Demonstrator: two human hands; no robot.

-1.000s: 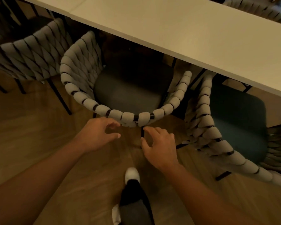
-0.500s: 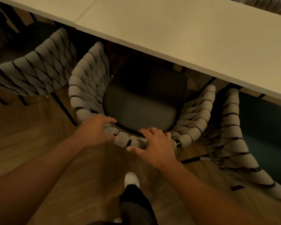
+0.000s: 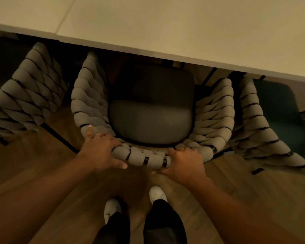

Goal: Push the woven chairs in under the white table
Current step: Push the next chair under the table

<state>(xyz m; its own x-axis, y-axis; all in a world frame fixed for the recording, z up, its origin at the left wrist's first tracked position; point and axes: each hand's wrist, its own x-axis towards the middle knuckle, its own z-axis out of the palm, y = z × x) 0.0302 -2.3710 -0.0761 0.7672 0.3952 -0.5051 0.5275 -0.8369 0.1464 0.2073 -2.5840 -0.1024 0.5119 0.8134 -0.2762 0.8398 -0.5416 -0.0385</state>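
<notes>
**2 hands on the back rail of the middle chair**

The left hand [image 3: 100, 150] wraps the curved back rail [image 3: 144, 159] of the middle woven chair [image 3: 217, 117]. Its fingers curl over the inner side and its thumb lies on the near side, and it wears a ring [image 3: 99, 135]. The right hand [image 3: 185, 164] grips the same rail close by, fingers over the top and thumb beneath. A short stretch of cord-wrapped rail shows between them.

The far part of the chair's dark seat cushion [image 3: 151, 120] sits in shadow under the edge of the white table [image 3: 165, 29]. Its back and arms stand out over the wooden floor [image 3: 42, 155]. The left woven chair [image 3: 25, 99] stands slightly apart, while the right woven chair [image 3: 253, 124] is just beside the middle one's arm.

The frame looks thin, dark and stiff, so the chair is probably fairly light. The thick cord should give a soft, non-slip hold. The rail seems the right place to hold, with the hands even about its centre so the chair runs straight. The legs may drag on the wood, and the right-hand neighbour could snag.
</notes>
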